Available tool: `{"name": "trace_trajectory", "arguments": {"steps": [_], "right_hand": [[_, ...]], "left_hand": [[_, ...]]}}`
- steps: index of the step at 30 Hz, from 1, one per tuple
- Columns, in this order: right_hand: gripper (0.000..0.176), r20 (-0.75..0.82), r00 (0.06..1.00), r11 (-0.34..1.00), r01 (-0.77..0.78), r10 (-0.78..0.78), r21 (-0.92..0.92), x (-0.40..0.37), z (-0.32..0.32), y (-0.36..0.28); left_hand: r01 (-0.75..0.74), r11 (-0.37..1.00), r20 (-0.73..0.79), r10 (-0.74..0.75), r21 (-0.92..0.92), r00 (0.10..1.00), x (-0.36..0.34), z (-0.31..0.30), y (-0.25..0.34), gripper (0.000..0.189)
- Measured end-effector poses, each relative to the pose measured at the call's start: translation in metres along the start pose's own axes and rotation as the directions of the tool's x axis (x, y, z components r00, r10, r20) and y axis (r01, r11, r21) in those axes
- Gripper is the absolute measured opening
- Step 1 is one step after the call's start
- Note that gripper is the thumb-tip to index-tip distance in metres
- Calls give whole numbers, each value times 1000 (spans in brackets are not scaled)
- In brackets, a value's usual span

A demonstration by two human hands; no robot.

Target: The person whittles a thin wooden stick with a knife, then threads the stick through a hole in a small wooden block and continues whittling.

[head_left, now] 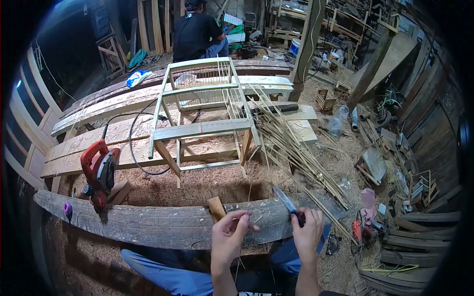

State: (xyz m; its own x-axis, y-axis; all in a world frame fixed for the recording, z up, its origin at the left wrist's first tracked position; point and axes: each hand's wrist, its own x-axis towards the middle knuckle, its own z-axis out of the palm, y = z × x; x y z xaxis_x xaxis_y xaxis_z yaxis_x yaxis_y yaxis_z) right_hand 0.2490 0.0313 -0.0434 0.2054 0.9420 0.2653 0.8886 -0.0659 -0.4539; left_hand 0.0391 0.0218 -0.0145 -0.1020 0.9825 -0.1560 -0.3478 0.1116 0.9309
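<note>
My right hand (307, 229) is closed around the dark handle of a knife (283, 199), whose blade points up and to the left over the plank. To its left, my left hand (230, 236) pinches a thin wooden stick (240, 256) that runs roughly upright through the fingers. Both hands are above the near edge of a worn grey plank (163, 224). A small wood block (216, 208) lies on that plank just beyond my left hand. Farther off, a bundle of thin sticks (301, 158) slants beside a wooden frame (200, 129) strung with slim rods.
A red power planer (99, 170) stands on the left of the plank, near a purple-topped item (67, 209). Its black cable loops toward the frame. Shavings (163, 195) cover the ground. A person in a dark shirt (195, 37) sits at the back. A post (308, 39) rises behind the sticks.
</note>
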Motion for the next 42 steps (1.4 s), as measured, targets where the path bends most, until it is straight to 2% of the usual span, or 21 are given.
{"name": "trace_trajectory", "arguments": {"steps": [8, 11, 12, 14, 16, 18, 19, 22, 23, 24, 25, 26, 28, 29, 31, 32, 34, 36, 38, 40, 42], "right_hand": [[23, -90, 995, 999, 42, -45, -27, 3, -6, -38], [25, -29, 986, 930, 166, -166, 327, 11, -10, -67], [25, -29, 986, 930, 167, -167, 328, 12, -8, -74], [24, 53, 967, 790, 170, -247, 589, 16, -2, -86], [22, 38, 960, 744, 189, -276, 641, 16, 2, -96], [20, 122, 975, 635, 25, -187, 772, 14, 9, -100], [20, 147, 982, 465, -74, -122, 882, 13, 7, -107], [20, 137, 989, 459, -97, -55, 883, 22, -1, -109], [21, 210, 978, 397, -191, -5, 898, 24, -8, -112], [21, 214, 977, 400, -192, -11, 896, 26, -7, -112], [22, 227, 974, 430, -207, 5, 879, 27, -6, -112], [22, 238, 971, 459, -222, 22, 861, 29, -3, -110], [23, 239, 970, 535, -180, -42, 825, 23, 12, -103], [21, 252, 962, 616, -135, -106, 776, 17, 21, -101], [23, 360, 921, 775, -120, -146, 621, 7, 23, -104], [23, 365, 919, 774, -121, -149, 621, 1, 33, -100], [25, 173, 925, 803, 189, -339, 566, -7, 52, -97], [26, 229, 926, 812, 123, -301, 570, -13, 52, -97], [24, 405, 893, 844, -57, -196, 533, -14, 49, -100], [22, 398, 902, 837, -83, -167, 540, -15, 49, -99], [22, 308, 929, 847, 9, -204, 532, -15, 48, -97]], "left_hand": [[-9, 998, 38, 7, 59, 999, -1, 5, -2, 19], [-18, 998, 68, 14, 58, 998, -2, 3, -1, 19], [-19, 998, 67, 15, 58, 998, -2, 3, -1, 19], [-34, 995, 90, 26, 98, 996, -2, 1, 2, 18], [-39, 994, 89, 30, 101, 996, -3, -3, 3, 19], [-40, 994, 82, 32, 102, 996, -4, -9, 4, 20], [-64, 985, 126, 44, 163, 991, -4, -14, 3, 21], [-38, 963, 128, 4, 267, 992, -2, -29, -1, 24], [-78, 931, 22, 76, 357, 997, 0, -33, -4, 25], [-104, 888, -77, 154, 447, 985, 2, -37, -4, 26], [-34, 727, -131, 169, 686, 977, 4, -43, 1, 34], [-32, 729, -136, 170, 684, 976, 3, -49, 0, 34], [43, 599, -239, 253, 799, 937, 4, -55, -2, 45], [123, 547, -263, 185, 828, 947, 1, -55, 1, 57], [113, 532, -252, 197, 839, 948, 1, -54, -2, 59], [96, 515, -234, 209, 852, 950, 2, -53, -5, 61], [22, 503, -192, 290, 864, 937, 4, -52, -14, 58], [-53, 573, -155, 308, 818, 939, 5, -49, -20, 58], [-92, 583, -135, 333, 807, 933, 7, -48, -30, 59], [-113, 631, -145, 343, 767, 928, 8, -46, -36, 59], [-103, 625, -147, 335, 774, 931, 6, -43, -39, 59]]}}
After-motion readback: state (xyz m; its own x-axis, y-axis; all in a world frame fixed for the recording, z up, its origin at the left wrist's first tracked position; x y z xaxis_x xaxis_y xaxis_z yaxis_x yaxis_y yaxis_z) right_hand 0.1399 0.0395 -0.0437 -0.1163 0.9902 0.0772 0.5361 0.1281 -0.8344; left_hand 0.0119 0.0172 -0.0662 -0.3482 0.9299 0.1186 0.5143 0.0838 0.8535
